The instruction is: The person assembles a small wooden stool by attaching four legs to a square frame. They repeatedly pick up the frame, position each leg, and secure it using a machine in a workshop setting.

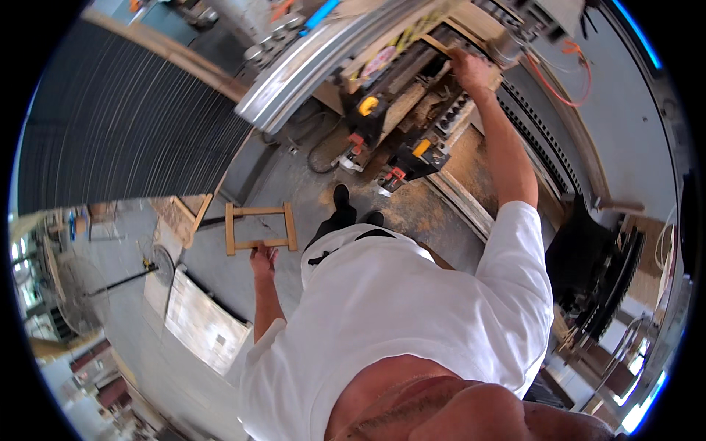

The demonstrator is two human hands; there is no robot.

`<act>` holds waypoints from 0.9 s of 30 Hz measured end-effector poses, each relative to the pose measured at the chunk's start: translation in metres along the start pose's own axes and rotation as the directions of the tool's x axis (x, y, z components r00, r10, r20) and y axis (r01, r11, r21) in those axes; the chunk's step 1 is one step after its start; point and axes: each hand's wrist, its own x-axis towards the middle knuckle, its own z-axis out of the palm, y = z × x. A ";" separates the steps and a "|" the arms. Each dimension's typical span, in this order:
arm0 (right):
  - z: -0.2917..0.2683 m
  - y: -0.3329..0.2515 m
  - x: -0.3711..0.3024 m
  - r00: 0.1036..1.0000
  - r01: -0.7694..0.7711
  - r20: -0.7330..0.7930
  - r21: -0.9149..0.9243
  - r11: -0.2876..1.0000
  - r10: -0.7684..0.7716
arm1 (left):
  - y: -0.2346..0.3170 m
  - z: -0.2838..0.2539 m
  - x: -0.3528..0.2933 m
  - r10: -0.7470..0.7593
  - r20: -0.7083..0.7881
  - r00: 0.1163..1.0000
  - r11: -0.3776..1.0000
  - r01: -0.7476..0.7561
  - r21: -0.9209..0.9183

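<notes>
Held low at my left side is a small rectangular wooden frame (pixel 230 229), two longer rails joined by two crosspieces. My left hand (pixel 263 260) is closed on its near rail. Ahead and to the right, my right hand (pixel 473 72) reaches into a woodworking machine (pixel 397 103), fingers bent at the end of a pale wooden strip (pixel 437 45). It appears to grip the strip, though the fingertips are partly hidden. Below that hand lie wood chips in the machine, between two black units with yellow levers (pixel 368 106).
A metal beam (pixel 294 70) crosses in front of the machine. A large stack of dark panels (pixel 125 125) fills the far left. Sawdust (pixel 460 165) covers the machine base and nearby floor. A pedestal fan (pixel 81 294) stands at the left, and an orange air hose (pixel 585 77) hangs at the right.
</notes>
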 end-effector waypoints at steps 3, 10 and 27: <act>0.012 0.023 0.006 0.998 -0.031 0.054 0.057 0.998 0.028 | 0.019 -0.013 0.000 0.068 0.012 0.998 0.998 -0.068 0.010; 0.005 0.012 0.004 0.979 -0.172 -0.095 0.111 0.979 0.183 | 0.082 -0.082 0.029 0.244 -0.184 0.952 0.970 -0.243 0.032; 0.036 -0.437 -0.300 0.865 -0.202 0.439 0.747 0.633 -0.241 | 0.268 -0.203 0.316 0.328 -0.075 0.942 0.919 -0.300 0.255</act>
